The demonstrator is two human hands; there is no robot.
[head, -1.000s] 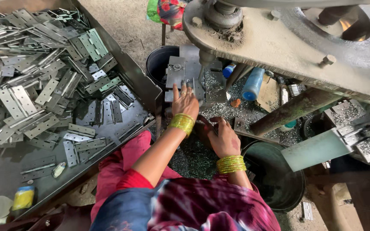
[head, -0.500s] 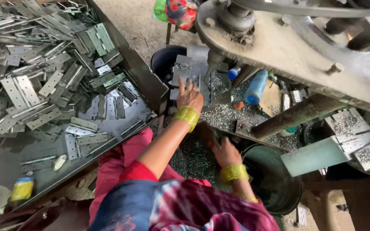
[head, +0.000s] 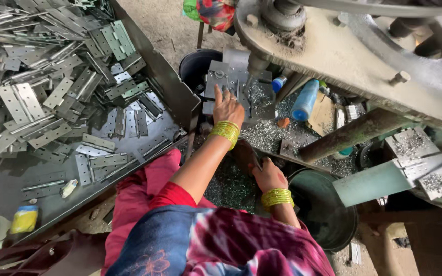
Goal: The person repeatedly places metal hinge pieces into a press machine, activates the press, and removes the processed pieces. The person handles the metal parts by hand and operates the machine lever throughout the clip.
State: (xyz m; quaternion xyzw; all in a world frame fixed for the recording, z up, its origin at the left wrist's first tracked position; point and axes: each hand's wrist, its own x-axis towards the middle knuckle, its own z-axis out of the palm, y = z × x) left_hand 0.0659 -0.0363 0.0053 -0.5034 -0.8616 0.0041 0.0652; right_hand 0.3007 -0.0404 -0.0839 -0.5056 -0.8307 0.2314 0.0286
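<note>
The right hand (head: pixel 268 175) sits nearest, its fingers curled shut around a dark handle (head: pixel 246 156) just above a black bucket (head: pixel 328 214); farther out, the left hand (head: pixel 228 108) rests with fingers spread apart on a grey metal plate (head: pixel 220 83) under the press (head: pixel 344 56); metal shavings (head: pixel 267 134) lie right of those fingertips; hinges (head: pixel 52 97) fill the tray (head: pixel 170 84) to their left.

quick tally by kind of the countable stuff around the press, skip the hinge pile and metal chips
hands: 2, left hand on the metal plates, right hand low by the dark bucket
sets of yellow bangles: 2
dark buckets: 2, second one behind
blue bottle: 1
total: 7
</note>
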